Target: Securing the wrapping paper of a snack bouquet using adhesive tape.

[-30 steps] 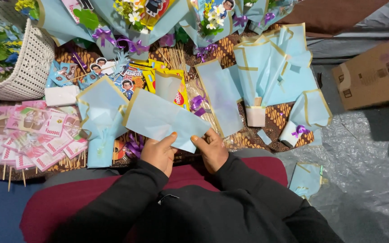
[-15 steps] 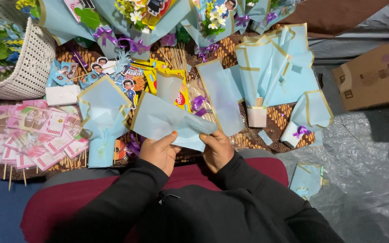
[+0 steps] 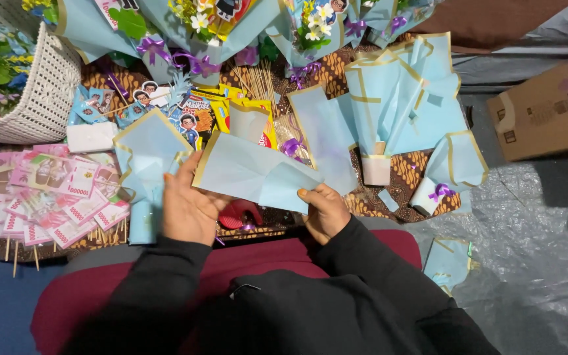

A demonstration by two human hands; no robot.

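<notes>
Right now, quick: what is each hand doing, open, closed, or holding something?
Left hand: closed on the light blue wrapping sheet, gripping its left edge.
Right hand: closed on the same sheet's lower right corner.

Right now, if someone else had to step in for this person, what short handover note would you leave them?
Left hand: grips the left edge of a light blue, gold-edged wrapping sheet.
Right hand: pinches the sheet's lower right corner, thumb on top.
Sheet: held above the lap, part folded, one flap lapped over.
Nearby: more blue gold-trimmed sheets on the right, pink banknotes on sticks on the left, white woven basket far left.
Done: a first fold shows.
Left: the sheet is not yet set down with the others.
</notes>
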